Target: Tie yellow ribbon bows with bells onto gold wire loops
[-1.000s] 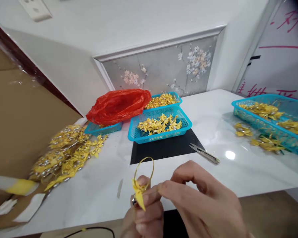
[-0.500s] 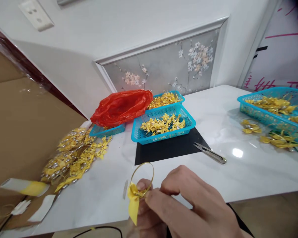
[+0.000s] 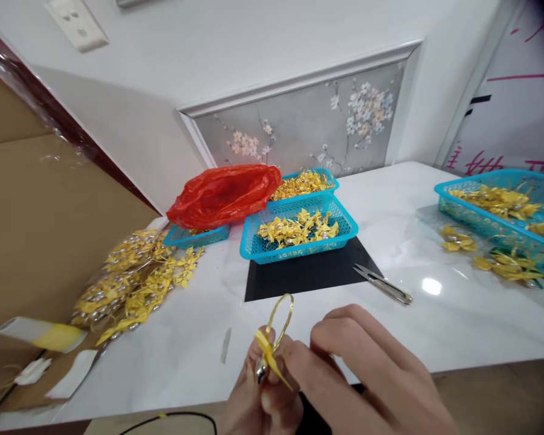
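Note:
Both hands meet over the near edge of the white table (image 3: 390,338), pinching one small ornament. The yellow ribbon bow (image 3: 270,357) has a gold cord loop (image 3: 281,319) standing up from it and a small silver bell at its base. My left hand (image 3: 260,402) grips the bow and bell from below. My right hand (image 3: 367,377) pinches the same bow from the right with thumb and forefinger.
A blue basket (image 3: 299,232) of yellow bows sits on a black mat (image 3: 308,275), with thread snips (image 3: 383,284) beside it. A red plastic bag (image 3: 224,193) lies left of it. Finished ornaments (image 3: 131,284) are heaped at left; another blue basket (image 3: 503,211) stands right.
The gold loop has tilted to the right and the bow's tail has swung from hanging down to pointing right. Both hands stay on the ornament.

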A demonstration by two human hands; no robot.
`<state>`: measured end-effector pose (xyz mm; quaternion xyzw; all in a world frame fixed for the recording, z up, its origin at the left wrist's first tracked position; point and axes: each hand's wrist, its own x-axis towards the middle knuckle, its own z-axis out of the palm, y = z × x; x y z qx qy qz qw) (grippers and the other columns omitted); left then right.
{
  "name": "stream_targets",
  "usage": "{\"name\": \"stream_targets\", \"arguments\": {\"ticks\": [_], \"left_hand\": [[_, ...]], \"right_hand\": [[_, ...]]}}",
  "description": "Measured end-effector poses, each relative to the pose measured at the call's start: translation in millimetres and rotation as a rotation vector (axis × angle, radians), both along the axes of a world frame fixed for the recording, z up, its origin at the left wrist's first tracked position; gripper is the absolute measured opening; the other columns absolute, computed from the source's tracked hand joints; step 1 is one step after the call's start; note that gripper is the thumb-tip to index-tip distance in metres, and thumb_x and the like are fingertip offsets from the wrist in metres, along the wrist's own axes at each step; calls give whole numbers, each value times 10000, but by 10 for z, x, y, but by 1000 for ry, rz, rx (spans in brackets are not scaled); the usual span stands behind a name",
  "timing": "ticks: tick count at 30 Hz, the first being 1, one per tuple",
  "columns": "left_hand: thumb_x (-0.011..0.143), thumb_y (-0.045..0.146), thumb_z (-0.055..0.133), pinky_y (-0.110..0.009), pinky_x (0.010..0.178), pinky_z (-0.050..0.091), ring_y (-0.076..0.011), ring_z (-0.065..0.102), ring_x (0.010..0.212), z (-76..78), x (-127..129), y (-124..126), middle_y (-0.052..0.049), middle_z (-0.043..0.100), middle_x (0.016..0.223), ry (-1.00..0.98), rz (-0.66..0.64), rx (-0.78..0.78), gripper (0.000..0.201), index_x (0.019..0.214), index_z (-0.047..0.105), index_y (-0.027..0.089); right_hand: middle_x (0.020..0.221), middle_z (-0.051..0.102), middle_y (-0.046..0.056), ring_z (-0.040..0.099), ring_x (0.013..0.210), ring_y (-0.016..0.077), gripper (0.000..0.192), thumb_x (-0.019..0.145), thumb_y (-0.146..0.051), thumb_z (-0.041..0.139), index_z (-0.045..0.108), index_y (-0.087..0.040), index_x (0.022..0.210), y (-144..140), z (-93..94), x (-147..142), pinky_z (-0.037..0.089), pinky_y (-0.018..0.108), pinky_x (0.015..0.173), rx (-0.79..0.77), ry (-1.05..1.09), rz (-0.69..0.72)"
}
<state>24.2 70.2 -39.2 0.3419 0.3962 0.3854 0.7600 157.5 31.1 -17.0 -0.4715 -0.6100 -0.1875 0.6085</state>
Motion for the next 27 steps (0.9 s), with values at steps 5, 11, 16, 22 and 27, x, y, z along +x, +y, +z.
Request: {"name": "stream_targets", "arguments": {"ticks": [5, 11, 16, 22, 27], "left_hand": [[575, 336, 947, -96, 453, 475, -17, 549, 414, 193, 89, -127, 56, 651, 551, -191, 3, -58, 256, 750, 787, 240], [630, 269, 924, -120, 432, 507, -64, 629, 402, 241, 119, -145, 7, 721, 540, -175, 10, 28, 190, 758, 806, 194], [624, 340, 916, -119, 388, 484, -54, 570, 361, 263, 183, -144, 13, 678, 490, -118, 58, -28, 260, 628, 749, 140], [695, 339, 876, -115, 401, 469, -49, 565, 374, 245, 245, -152, 24, 668, 515, -91, 31, -11, 318, 571, 669, 133], [751, 351, 835, -118, 418, 479, -45, 567, 382, 190, 265, -146, 28, 672, 540, -128, -31, -13, 305, 598, 678, 139]], "right_hand": [[636, 519, 34, 468, 572, 139, 336, 936, -60, 443, 620, -176, 674, -62, -23, 185, 377, 283, 507, -79, -79, 53], [742, 533, 12, 568, 617, 105, 215, 910, -37, 501, 631, -208, 900, -90, -160, 434, 459, 184, 511, -432, 48, 465], [716, 512, -12, 546, 605, 105, 156, 934, -113, 532, 614, -224, 862, -98, -275, 383, 465, 190, 525, -501, 239, 485], [746, 532, -12, 560, 649, 115, 160, 929, -88, 528, 593, -229, 891, -124, -363, 366, 459, 209, 557, -497, 275, 519], [756, 502, -19, 507, 694, 123, 169, 966, -143, 511, 576, -252, 854, -176, -422, 261, 406, 242, 602, -516, 498, 506]]}}
